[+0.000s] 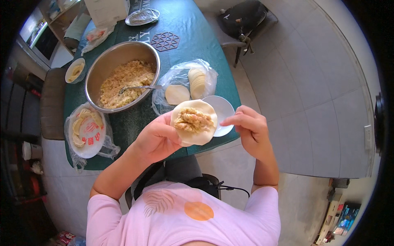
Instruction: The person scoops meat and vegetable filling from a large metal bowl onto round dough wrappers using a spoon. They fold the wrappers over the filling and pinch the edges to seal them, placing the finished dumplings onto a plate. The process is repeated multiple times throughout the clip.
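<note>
My left hand (159,137) holds a round dumpling wrapper (194,140) by its left side, thumb on top near the lower edge. A mound of pale minced filling (193,121) lies on the middle of the wrapper, which is unfolded. To the right, my right hand (251,127) hovers over the right rim of a small white bowl (224,107). Its index finger stretches toward the wrapper while the other fingers curl, and nothing shows in it. The held wrapper hides part of the bowl. Beyond it, a stack of wrappers (197,84) and a single wrapper (177,94) rest on a plastic bag (164,78).
A large steel basin (91,78) of filling, with a spoon (143,87) in it, stands left of centre. Shaped dumplings (77,133) sit on a bagged plate (92,152) at the near left. A small bowl (81,76), a hexagonal trivet (165,41) and a wrapped plate (142,17) are farther back.
</note>
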